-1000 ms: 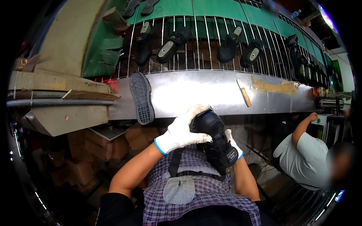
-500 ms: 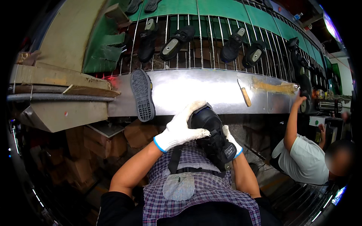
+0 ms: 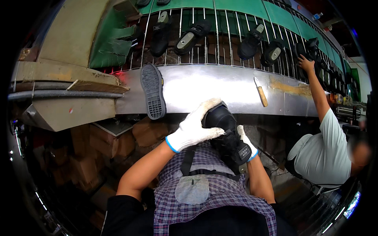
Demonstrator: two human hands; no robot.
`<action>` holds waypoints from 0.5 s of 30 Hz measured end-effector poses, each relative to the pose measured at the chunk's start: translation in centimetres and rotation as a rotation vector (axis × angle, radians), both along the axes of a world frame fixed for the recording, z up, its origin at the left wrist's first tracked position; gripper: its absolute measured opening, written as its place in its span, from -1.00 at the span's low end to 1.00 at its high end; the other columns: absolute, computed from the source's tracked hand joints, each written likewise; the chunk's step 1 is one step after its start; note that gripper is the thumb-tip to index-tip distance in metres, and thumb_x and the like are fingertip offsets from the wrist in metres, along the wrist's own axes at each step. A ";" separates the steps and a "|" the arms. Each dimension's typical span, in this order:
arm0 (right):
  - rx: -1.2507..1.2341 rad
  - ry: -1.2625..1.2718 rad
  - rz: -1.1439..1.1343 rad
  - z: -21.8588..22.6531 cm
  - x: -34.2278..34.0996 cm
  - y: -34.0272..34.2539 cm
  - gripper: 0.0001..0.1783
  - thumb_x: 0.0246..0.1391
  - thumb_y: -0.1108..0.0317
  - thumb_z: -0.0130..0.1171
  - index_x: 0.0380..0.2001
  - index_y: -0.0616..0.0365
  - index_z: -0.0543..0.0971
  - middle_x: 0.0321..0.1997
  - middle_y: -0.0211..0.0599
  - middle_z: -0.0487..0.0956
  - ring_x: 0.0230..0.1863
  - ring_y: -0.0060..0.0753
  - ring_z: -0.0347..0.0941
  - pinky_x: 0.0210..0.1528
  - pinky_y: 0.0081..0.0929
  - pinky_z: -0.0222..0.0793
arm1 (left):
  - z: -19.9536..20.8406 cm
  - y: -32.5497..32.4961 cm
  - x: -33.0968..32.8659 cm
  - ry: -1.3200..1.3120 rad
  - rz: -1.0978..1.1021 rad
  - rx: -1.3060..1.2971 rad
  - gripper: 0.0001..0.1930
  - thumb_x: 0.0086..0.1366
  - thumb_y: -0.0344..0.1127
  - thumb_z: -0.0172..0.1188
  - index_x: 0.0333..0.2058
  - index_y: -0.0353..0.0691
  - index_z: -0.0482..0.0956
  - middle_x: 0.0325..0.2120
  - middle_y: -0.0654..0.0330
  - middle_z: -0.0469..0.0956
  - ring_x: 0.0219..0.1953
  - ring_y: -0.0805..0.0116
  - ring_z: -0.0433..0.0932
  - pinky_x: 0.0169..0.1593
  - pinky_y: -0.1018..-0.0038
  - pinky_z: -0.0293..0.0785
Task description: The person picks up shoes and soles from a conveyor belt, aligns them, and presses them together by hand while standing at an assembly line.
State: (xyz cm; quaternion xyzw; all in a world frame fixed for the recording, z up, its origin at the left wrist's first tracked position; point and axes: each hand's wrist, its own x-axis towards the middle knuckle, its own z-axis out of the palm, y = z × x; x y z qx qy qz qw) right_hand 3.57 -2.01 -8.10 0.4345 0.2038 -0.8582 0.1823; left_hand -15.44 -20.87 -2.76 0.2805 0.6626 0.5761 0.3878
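Both of my hands wear white knit gloves with blue cuffs, and between them they hold a black shoe (image 3: 220, 120) over my lap, just off the bench's near edge. My left hand (image 3: 195, 128) wraps the toe end, its thumb lying across the upper. On the shoe's other side, my right hand (image 3: 246, 141) grips near the strap and heel; most of its fingers are behind the shoe. A loose dark grey sole (image 3: 152, 92) lies tread up on the metal bench (image 3: 189, 88). Farther right rests a small knife (image 3: 261, 95) with a wooden handle.
Beyond the bench, a rack of metal bars (image 3: 217, 39) carries several black shoes with shoe lasts in them. At the right, a co-worker (image 3: 323, 149) reaches to the shoes. A wooden ledge and grey pipe (image 3: 63, 94) flank the left; cardboard boxes (image 3: 106, 141) stand below.
The co-worker's arm has stretched farther forward, from the bench end onto the rack. My grip on the shoe looks the same; the whole view has shifted slightly.
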 end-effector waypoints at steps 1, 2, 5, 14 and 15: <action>0.031 0.002 -0.004 -0.4 0.1 0.0 -0.24 0.56 -0.20 -0.28 0.49 0.18 0.27 0.44 -0.06 0.43 0.36 -0.20 0.45 0.42 -0.25 0.43 | 0.1 0.1 0.0 0.008 -0.005 -0.004 0.07 0.04 -0.20 0.66 0.46 -0.31 0.22 0.38 -0.04 0.34 0.45 0.10 0.31 0.52 0.24 0.21; 0.062 0.004 -0.008 -0.6 0.2 -0.1 -0.24 0.56 -0.20 -0.28 0.48 0.19 0.28 0.44 -0.06 0.44 0.36 -0.20 0.46 0.41 -0.26 0.44 | 0.2 0.2 0.0 0.015 -0.010 -0.008 0.07 0.04 -0.22 0.66 0.46 -0.31 0.22 0.38 -0.04 0.35 0.45 0.11 0.31 0.52 0.24 0.21; 0.073 -0.004 -0.029 0.1 -0.1 -0.2 -0.25 0.56 -0.18 -0.24 0.46 0.23 0.29 0.41 -0.07 0.46 0.32 -0.23 0.48 0.37 -0.28 0.49 | 0.5 0.2 -0.2 0.066 -0.029 -0.026 0.06 0.03 -0.25 0.66 0.45 -0.30 0.24 0.37 -0.02 0.36 0.44 0.12 0.32 0.51 0.25 0.23; 0.134 0.181 0.040 -0.4 1.1 0.3 -0.22 0.53 -0.20 -0.15 0.43 0.28 0.31 0.38 -0.07 0.48 0.27 -0.25 0.53 0.34 -0.26 0.51 | 0.8 0.1 -0.7 0.054 -0.071 -0.001 -0.03 0.02 -0.22 0.69 0.37 -0.30 0.37 0.30 0.01 0.45 0.39 0.16 0.39 0.47 0.25 0.29; 0.149 0.190 0.045 0.5 0.7 0.4 -0.22 0.53 -0.20 -0.16 0.43 0.29 0.31 0.38 -0.06 0.48 0.27 -0.22 0.52 0.34 -0.23 0.51 | 1.3 0.2 -0.9 0.069 -0.068 0.004 -0.06 0.02 -0.21 0.69 0.35 -0.30 0.40 0.29 0.01 0.46 0.38 0.16 0.41 0.47 0.25 0.30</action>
